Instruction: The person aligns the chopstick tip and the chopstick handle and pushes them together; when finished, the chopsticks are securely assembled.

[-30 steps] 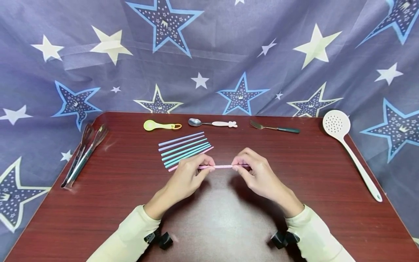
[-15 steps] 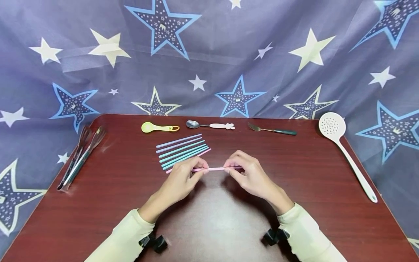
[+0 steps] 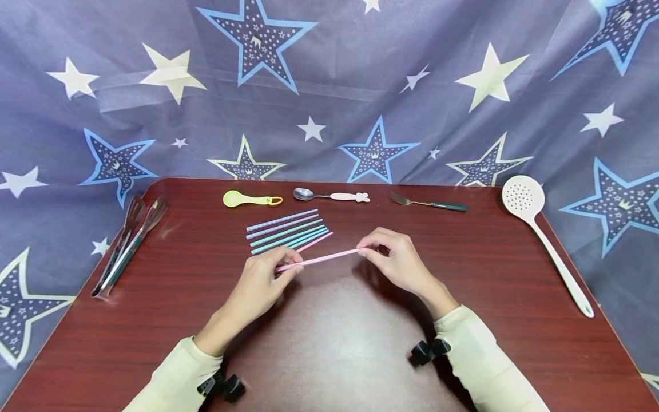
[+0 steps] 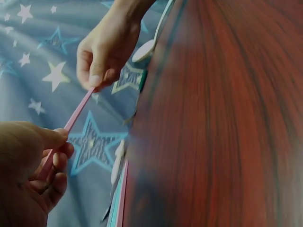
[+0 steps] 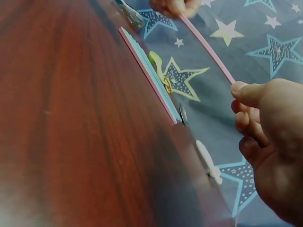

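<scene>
**Two hands, one pink straw above a red-brown tabletop**

Two hands hold a single pink straw by its ends, just above the dark wood-grain tabletop. The left hand pinches the lower end between thumb and curled fingers; the right hand pinches the upper end between thumb and forefinger, so each hand's grip is clamped on the straw. The straw slants, its right end farther from the person than its left. The left wrist view shows the same straw running from the near fingers up to the other hand; the right wrist view shows it stretching away from the near thumb.

Just behind the held straw lies a row of straws, lilac, mint, teal and pink, side by side and flat on the tabletop. Behind that row, along the far edge, sit a yellow-green spoon, a metal spoon with a white handle and a fork with a dark green handle. Well left of the row lies a pair of tongs, and well right of it a white slotted ladle with its handle pointing toward the person. A blue cloth printed with stars hangs behind and around the tabletop. Cream sleeves cover both forearms.
</scene>
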A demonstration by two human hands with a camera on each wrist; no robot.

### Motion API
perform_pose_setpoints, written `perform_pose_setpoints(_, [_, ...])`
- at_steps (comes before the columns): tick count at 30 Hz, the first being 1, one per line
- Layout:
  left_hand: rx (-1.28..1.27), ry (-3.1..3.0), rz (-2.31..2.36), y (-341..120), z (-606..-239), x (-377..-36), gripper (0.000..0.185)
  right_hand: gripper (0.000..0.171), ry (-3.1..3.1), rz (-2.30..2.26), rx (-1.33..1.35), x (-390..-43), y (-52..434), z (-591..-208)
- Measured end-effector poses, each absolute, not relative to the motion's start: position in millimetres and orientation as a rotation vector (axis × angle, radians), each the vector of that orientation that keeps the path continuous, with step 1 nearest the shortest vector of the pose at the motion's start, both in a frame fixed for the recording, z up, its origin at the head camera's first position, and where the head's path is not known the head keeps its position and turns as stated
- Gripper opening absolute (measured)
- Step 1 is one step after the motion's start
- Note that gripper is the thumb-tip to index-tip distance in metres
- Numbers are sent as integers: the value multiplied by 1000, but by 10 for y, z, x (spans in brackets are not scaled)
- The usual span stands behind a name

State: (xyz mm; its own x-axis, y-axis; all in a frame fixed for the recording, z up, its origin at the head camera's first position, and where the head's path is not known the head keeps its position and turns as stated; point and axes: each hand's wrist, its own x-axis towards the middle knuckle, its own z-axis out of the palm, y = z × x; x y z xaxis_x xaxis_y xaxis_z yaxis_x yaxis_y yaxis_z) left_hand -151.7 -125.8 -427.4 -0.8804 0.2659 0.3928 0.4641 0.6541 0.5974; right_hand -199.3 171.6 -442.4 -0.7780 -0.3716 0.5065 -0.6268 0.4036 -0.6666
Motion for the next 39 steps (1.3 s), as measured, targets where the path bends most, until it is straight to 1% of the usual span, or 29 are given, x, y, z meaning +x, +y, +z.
perform_pose_setpoints(7, [-479, -2631, -950, -1539, -4387, -1489, 8, 4, -2481, 1257, 821, -2256, 1623, -4521])
perform_pose_setpoints(15, [-450, -2740, -874, -1646, -4607, -1564, 7, 6, -2617, 1225, 831, -2557, 1427, -4725])
perform_pose_setpoints(23, [-414, -2731, -806, -1723, -4670, -1605, 14, 7, -2691, 1192, 819, -2688, 1319, -4786])
perform_pose_setpoints(28, [-406, -2740, -797, -1740, -4674, -1643, 14, 6, -2708, 1180, 757, -2702, 1323, -4799])
perform_pose_setpoints(34, [-394, -2737, -717, -1653, -4550, -1678, 15, 7, -2692, 1199, 706, -2653, 1454, -4741])
perform_pose_setpoints(36, [-416, -2705, -702, -1593, -4430, -1704, 14, 8, -2670, 1194, 685, -2619, 1573, -4660])
perform_pose_setpoints(39, [-497, -2659, -682, -1535, -4194, -1786, 12, 10, -2616, 1153, 680, -2552, 1820, -4441])
